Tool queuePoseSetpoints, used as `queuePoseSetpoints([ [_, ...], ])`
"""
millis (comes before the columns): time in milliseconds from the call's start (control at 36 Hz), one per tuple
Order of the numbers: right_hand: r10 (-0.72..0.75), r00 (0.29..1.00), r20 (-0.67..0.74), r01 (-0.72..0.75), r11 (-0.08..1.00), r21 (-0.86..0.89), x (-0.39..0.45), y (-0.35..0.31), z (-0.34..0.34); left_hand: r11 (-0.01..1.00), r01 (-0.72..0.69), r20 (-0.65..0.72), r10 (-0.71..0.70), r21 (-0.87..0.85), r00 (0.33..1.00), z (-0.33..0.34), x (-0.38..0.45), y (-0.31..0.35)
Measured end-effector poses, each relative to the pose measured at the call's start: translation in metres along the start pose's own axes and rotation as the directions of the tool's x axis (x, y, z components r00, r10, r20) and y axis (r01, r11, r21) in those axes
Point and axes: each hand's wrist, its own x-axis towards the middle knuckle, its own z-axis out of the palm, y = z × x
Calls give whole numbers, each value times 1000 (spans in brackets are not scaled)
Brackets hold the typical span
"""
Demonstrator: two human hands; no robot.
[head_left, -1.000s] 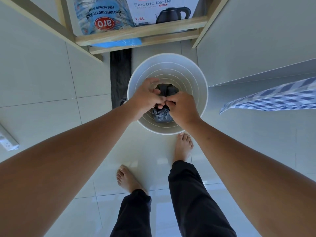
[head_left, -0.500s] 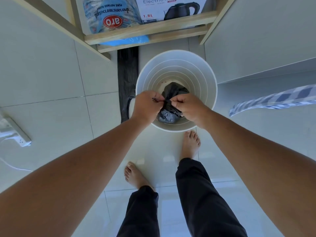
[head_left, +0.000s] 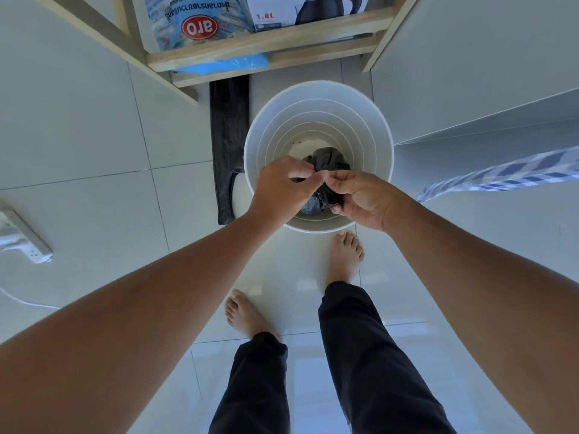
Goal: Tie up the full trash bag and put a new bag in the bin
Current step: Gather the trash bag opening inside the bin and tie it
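Pinching the black trash bag point(head_left: 326, 195) top inside the white bin point(head_left: 380, 142), your left hand point(head_left: 282, 186) and right hand point(head_left: 360, 195) both grip plastic; flat spare bag point(head_left: 228, 136) lies beside.

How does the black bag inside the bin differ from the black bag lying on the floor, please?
The bag in the bin is bunched and bulging; the floor bag lies flat and empty. The left hand and right hand pinch the first; nothing touches the second, which lies beside the bin. Both are black plastic.

Your right hand point(head_left: 360, 198) has turned palm-up and your left hand point(head_left: 282, 186) has lifted, pulling the trash bag's point(head_left: 326, 170) top apart.
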Motion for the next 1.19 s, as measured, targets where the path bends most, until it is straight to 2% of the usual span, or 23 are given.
queuePoseSetpoints([
  [83,8,999,-31,-8,1000,16,1,2,4,996,87,-14,-87,36,996,4,1,-1],
  [250,-35,999,-37,36,999,31,1,3,7,993,119,-91,-117,10,989,4,2,-2],
  [333,-111,990,-86,92,976,-196,-2,0,-4,986,150,-48,-154,-69,987,-7,-1,-4],
  [417,-227,963,-142,142,883,-448,-10,-3,-16,986,155,33,-153,-55,988,-20,-7,-7],
  [583,-372,885,-280,200,847,-493,-27,-4,-24,994,95,-10,-96,-52,995,-39,-9,-1],
  [722,-371,813,-449,208,905,-370,-50,2,-18,998,57,-30,-57,11,998,-41,-11,21],
  [778,-346,785,-514,229,933,-278,-66,1,-13,999,-13,46,11,49,999,-42,-19,40],
  [806,-330,788,-520,254,943,-214,-76,0,-12,999,-28,80,24,45,997,-44,-24,50],
  [861,-303,822,-482,316,947,-56,-101,-2,-9,998,44,98,-40,-40,994,-48,-36,73],
  [944,-327,838,-436,401,912,88,-150,-3,-9,981,55,155,-26,-186,987,-52,-58,115],
  [1056,-383,807,-449,530,806,265,-223,-3,-15,939,56,274,42,-338,961,-48,-86,173],
  [1194,-434,746,-505,627,712,315,-291,-1,-32,906,48,379,128,-421,916,-21,-104,229],
])
